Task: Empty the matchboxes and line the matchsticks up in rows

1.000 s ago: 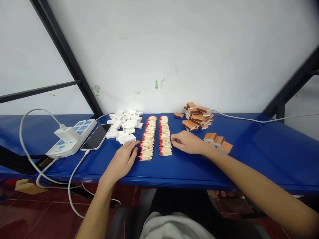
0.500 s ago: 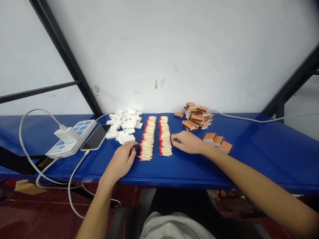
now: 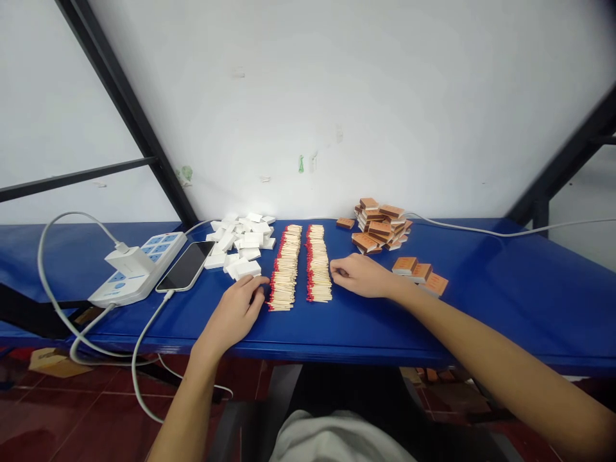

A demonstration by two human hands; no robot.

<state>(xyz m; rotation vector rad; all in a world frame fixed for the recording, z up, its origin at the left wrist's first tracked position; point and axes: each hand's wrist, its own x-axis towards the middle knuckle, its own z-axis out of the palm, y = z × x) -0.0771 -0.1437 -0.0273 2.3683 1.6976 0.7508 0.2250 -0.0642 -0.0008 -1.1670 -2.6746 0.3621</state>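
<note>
My left hand (image 3: 237, 307) rests on the blue tabletop with the fingers bent and the thumb apart. Its index fingertip reaches the red heads of the left row of matches (image 3: 285, 269). Beside the right row of matches (image 3: 318, 266), my right hand (image 3: 360, 274) lies with loosely bent fingers, thumb and index slightly apart. Those fingertips are close to the bare wooden ends; whether they touch is hard to see. Neither hand shows anything held. Both rows run away from me, red heads to the left. White matchbox trays (image 3: 240, 240) are heaped just beyond my left hand.
Brown matchboxes (image 3: 382, 224) are piled at the back right, and three more matchboxes (image 3: 421, 273) lie behind my right forearm. On the left are a phone (image 3: 187, 266) on a charging cable and a white power strip (image 3: 139, 273). The wall stands behind the table.
My left index fingertip has shifted very slightly right, toward the match heads. My right hand and the piles look the same.
</note>
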